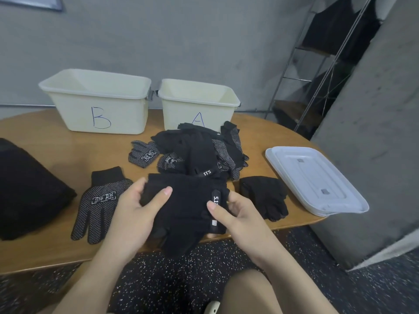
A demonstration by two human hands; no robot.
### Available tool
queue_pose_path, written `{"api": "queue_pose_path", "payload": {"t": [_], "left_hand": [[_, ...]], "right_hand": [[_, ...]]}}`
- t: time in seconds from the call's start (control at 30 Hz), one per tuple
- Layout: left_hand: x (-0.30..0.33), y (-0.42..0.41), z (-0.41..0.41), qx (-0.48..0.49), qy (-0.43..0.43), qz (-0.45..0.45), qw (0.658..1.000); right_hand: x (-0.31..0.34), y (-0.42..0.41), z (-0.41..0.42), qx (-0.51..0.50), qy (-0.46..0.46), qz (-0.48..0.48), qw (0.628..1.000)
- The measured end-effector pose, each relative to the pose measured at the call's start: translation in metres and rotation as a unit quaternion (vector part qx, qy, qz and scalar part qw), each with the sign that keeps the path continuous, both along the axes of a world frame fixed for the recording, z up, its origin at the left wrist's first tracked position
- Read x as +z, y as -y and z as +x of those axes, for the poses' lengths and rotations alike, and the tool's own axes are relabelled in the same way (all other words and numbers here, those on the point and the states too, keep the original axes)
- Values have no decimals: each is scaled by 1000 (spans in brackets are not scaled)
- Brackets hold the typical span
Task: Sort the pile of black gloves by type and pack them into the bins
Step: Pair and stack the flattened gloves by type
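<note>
1. A black 5.11 strap glove (188, 207) sits low centre of the frame, over the table's (45, 141) near edge.
2. The left hand (136, 214) grips its left side; the right hand (233, 214) pinches its strap.
3. The glove pile (199, 152) lies just above.
4. Bin B (97, 103) and bin A (197, 103) stand at upper centre.

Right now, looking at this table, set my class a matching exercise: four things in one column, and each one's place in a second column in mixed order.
Column one
1. Bin marked B
2. Bin marked A
3. White lids
4. Dotted glove lying flat

Column two
a. far right side of the table
b. near edge, just left of the left hand
c. at the back, directly behind the glove pile
d. at the back, left of the other bin

Pairs: 1-d, 2-c, 3-a, 4-b
</note>
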State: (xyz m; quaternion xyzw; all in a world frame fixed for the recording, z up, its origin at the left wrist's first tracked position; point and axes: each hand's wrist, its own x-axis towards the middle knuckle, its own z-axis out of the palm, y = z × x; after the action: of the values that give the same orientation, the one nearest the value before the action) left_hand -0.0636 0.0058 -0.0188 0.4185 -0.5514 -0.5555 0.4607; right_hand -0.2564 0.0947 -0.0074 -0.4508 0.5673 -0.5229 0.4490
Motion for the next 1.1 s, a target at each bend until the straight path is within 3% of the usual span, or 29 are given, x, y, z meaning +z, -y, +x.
{"api": "queue_pose_path", "payload": {"t": [0.4, 0.7, 0.9, 1.0, 1.1], "left_hand": [[48, -5, 73, 71, -40, -86, 993], [87, -7, 114, 85, 93, -218, 968], [85, -8, 138, 198, 120, -264, 936], [80, -7, 150, 271, 192, -310, 891], [74, -9, 150, 287, 269, -339, 855]], "right_hand": [[55, 26, 26, 72, -44, -102, 991], [114, 76, 75, 198, -145, -120, 962], [137, 108, 118, 251, -155, -89, 951], [142, 120, 141, 265, -156, -79, 948], [143, 128, 163, 265, -163, -75, 947]]}}
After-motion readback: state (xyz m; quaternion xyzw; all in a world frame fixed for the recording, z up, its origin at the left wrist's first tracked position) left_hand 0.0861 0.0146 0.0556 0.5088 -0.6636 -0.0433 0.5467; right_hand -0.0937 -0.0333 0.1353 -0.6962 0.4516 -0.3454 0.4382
